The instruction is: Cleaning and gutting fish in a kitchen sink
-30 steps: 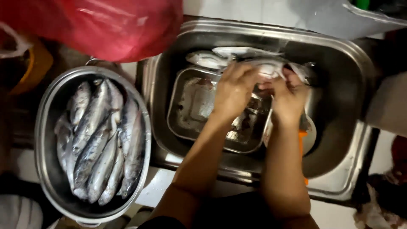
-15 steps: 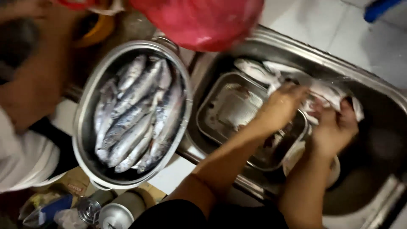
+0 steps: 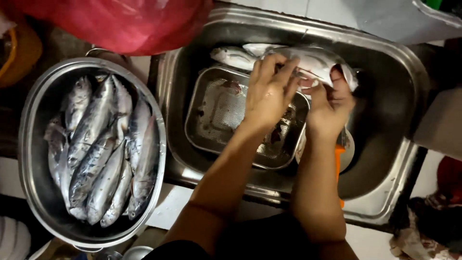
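Over the stainless-steel sink (image 3: 409, 72), both hands work on one pale, silvery fish (image 3: 313, 62) held above the far rim of a square metal strainer tray (image 3: 216, 110). Left hand (image 3: 269, 91): fingers curled down over the fish's smooth flank, pressing it. Right hand (image 3: 332, 103): closed around the fish's tail-side end, thumb and fingers pinching the flesh; the exact grip is partly hidden by the fish itself. Strainer tray: fine perforated mesh floor, rounded corners, wet, with dark reddish scraps, probably offal, on its near side. Two more fish (image 3: 233, 57) lie along the sink's far wall, soft white bellies turned up. An orange handle (image 3: 340, 159) shows beside the right wrist near the sink's near right corner. On the counter to the left of the sink stands a deep oval steel pot (image 3: 33, 120), its rim bright and dented, packed with whole fish (image 3: 101, 154), slender, glossy, blue-grey with dark back stripes. A crumpled red plastic bag (image 3: 120, 24) hangs over the counter's far edge.
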